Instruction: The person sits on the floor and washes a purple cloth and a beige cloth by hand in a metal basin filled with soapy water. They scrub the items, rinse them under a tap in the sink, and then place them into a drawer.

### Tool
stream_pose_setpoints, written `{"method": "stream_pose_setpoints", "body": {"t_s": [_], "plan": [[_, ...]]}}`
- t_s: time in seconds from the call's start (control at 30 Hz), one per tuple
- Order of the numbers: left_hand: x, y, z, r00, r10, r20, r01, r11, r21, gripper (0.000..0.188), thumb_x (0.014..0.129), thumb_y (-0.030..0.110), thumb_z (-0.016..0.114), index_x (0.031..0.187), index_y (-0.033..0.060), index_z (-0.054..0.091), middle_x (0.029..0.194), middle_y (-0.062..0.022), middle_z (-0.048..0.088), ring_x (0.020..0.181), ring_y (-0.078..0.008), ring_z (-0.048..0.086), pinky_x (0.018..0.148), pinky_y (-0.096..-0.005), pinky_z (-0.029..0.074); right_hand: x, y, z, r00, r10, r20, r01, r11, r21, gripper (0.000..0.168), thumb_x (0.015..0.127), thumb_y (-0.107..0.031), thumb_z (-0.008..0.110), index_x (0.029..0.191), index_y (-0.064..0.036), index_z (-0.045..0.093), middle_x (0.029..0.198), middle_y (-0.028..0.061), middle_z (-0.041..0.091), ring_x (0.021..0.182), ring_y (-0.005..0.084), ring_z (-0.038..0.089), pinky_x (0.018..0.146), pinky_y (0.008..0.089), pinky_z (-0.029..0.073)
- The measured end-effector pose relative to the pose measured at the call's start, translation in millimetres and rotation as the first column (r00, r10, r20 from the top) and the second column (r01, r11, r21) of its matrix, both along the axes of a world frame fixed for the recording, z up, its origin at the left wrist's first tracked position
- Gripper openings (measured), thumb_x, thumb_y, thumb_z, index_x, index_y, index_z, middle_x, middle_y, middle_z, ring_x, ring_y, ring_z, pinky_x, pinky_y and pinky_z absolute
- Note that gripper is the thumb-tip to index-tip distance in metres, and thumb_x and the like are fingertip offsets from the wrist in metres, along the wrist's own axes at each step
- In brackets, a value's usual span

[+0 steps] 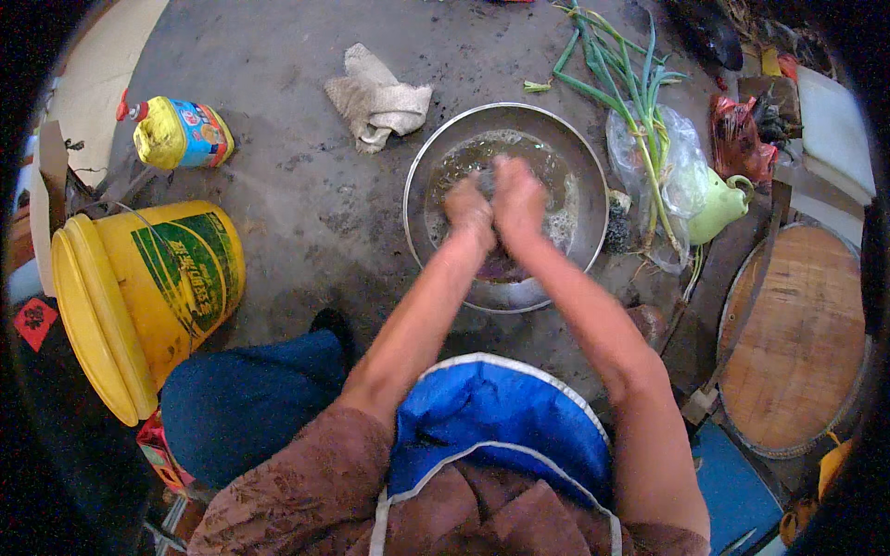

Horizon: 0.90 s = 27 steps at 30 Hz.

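Observation:
A wide metal basin point(595, 208) of brownish, sudsy water point(511, 141) stands on the floor before me. My left hand point(467, 208) and my right hand point(518, 198) are close together over its middle, both blurred. Curled fingers of both hands close on a small dark-grey wad point(485, 182), perhaps cloth or a scourer; most of it is hidden. Beneath my wrists, something dark reddish point(502, 270) shows at the near side of the basin, too unclear to name.
Right of the basin are a black scourer point(616, 226), spring onions point(643, 132) on a plastic bag point(685, 135), a pale green gourd point(716, 208) and a round wooden board point(786, 340). A crumpled cloth point(382, 104), an oil-type jug point(184, 132) and a yellow bucket point(118, 292) lie left.

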<state>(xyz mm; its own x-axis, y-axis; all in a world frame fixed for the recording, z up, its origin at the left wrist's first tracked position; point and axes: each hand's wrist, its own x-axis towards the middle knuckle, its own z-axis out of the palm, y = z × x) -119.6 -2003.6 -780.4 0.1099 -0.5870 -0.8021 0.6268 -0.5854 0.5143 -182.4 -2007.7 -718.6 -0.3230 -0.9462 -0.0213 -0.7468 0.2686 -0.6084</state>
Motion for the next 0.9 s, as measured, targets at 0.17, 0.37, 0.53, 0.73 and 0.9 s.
{"method": "stream_pose_setpoints", "body": {"t_s": [0.17,0.37,0.53,0.73,0.9], "plan": [[9,-13,28,0.987,-0.146,0.063,0.154,0.974,-0.168,0.018,0.087,0.022,0.053,0.090,0.0047,0.058,0.093,-0.0063,0.057,0.087,-0.0192,0.052,0.077,-0.0312,0.041,-56,-18,-52,0.973,0.064,0.222,-0.035,0.991,-0.131,0.031,0.089,-0.031,0.048,0.079,-0.002,0.054,0.062,0.0111,0.054,0.054,0.0266,0.053,0.055,0.0408,0.042],[35,-9,21,0.323,0.097,0.941,0.723,0.616,-0.312,0.023,0.070,0.006,0.057,0.093,0.0044,0.053,0.095,-0.0154,0.052,0.090,-0.0323,0.053,0.076,-0.0392,0.044,-36,-5,-33,0.929,0.365,-0.050,-0.368,0.914,-0.172,0.029,0.076,-0.022,0.062,0.097,-0.003,0.055,0.097,0.0177,0.052,0.094,0.0322,0.052,0.077,0.0380,0.043],[32,1,28,-0.107,-0.031,0.994,0.814,0.571,0.106,0.016,0.069,0.005,0.054,0.085,0.0058,0.054,0.095,-0.0123,0.049,0.089,-0.0321,0.051,0.074,-0.0416,0.045,-26,-7,-17,0.871,0.312,-0.379,-0.297,0.950,0.100,0.032,0.068,-0.014,0.064,0.096,-0.005,0.054,0.105,0.0143,0.048,0.102,0.0338,0.043,0.080,0.0478,0.040],[31,0,36,-0.093,-0.071,0.993,0.852,0.511,0.117,0.025,0.061,0.002,0.060,0.084,0.0082,0.054,0.096,-0.0115,0.047,0.091,-0.0317,0.049,0.074,-0.0412,0.045,-30,0,-21,0.889,0.306,-0.341,-0.277,0.952,0.131,0.032,0.065,-0.013,0.066,0.095,-0.006,0.055,0.103,0.0124,0.047,0.101,0.0321,0.044,0.077,0.0461,0.043],[36,-2,41,-0.041,-0.148,0.988,0.800,0.587,0.121,0.013,0.070,0.006,0.055,0.083,0.0067,0.052,0.096,-0.0130,0.047,0.089,-0.0344,0.051,0.071,-0.0430,0.046,-39,2,-11,0.914,0.252,-0.319,-0.209,0.964,0.164,0.033,0.065,-0.014,0.067,0.095,-0.007,0.055,0.100,0.0137,0.048,0.098,0.0324,0.046,0.077,0.0460,0.044]]}}
